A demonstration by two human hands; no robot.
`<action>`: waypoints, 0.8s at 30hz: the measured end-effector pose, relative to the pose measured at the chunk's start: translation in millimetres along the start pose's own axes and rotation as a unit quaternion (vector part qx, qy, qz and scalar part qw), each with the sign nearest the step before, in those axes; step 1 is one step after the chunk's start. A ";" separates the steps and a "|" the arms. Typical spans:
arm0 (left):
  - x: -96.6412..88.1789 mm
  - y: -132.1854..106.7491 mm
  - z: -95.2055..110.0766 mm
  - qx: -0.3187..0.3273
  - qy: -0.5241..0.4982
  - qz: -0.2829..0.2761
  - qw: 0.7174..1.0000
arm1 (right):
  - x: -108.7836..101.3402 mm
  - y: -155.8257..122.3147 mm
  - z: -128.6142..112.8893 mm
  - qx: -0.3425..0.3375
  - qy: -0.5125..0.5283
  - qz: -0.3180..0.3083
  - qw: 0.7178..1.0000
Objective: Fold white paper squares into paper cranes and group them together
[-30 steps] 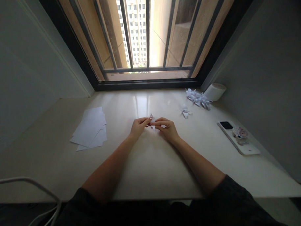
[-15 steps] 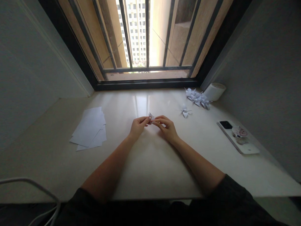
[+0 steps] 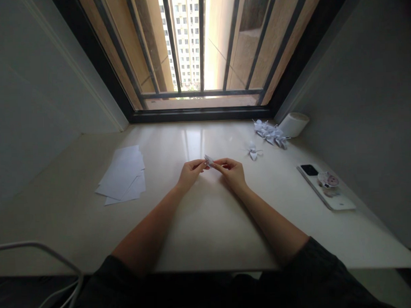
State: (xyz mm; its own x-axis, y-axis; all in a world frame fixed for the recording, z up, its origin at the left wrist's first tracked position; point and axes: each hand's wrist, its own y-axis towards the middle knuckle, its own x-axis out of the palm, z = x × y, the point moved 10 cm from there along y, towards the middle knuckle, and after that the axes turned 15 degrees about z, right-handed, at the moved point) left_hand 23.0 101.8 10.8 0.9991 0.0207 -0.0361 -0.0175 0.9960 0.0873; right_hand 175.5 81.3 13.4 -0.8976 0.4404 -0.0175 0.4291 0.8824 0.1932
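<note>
Paper fold (image 3: 209,159) sits over desk (image 3: 208,230) centre, pinched from both sides: your left hand (image 3: 190,171) and right hand (image 3: 233,172) each press fingertips onto it. Lower flap seen 1 s ago now gone, probably tucked flat; too small to confirm. Fold looks tighter. 1 folded crane (image 3: 253,151) near right hand; blank sheets (image 3: 122,175) well apart, left.

A: Do we find any legible text, label, brand or number?

B: We find none. The round sticker (image 3: 328,180) on the phone (image 3: 338,202) carries a picture. Any lettering on it is too small for us to tell.

A: And the paper items?

B: We read nothing on the sheets (image 3: 122,175) or the folded paper (image 3: 209,160). Their visible faces are plain white.
</note>
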 end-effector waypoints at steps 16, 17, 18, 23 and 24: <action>0.3 -1.9 0.9 -0.006 0.013 0.007 1.000 | 1.0 -6.3 -18.0 -0.115 -0.058 -0.011 0.992; -0.8 -1.7 0.8 -0.006 0.017 0.011 1.000 | 0.9 -7.8 -22.5 -0.135 -0.061 -0.010 0.989; -2.0 -1.4 0.8 -0.006 0.018 0.016 1.000 | 0.8 -9.3 -26.5 -0.154 -0.066 -0.009 0.986; -7.1 0.5 1.5 0.006 0.010 0.039 0.999 | 2.5 -17.1 -39.1 -0.225 -0.101 -0.012 0.969; -7.4 0.8 0.9 0.006 0.009 0.040 0.999 | 2.5 -17.9 -40.2 -0.234 -0.107 -0.010 0.966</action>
State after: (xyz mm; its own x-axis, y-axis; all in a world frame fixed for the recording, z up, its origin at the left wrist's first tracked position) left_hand 15.6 102.3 12.1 0.9937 0.1019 -0.0471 -0.0966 0.9900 0.1030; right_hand 161.5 60.0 49.3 -0.8423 0.4929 -0.2180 0.2748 0.7408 0.6129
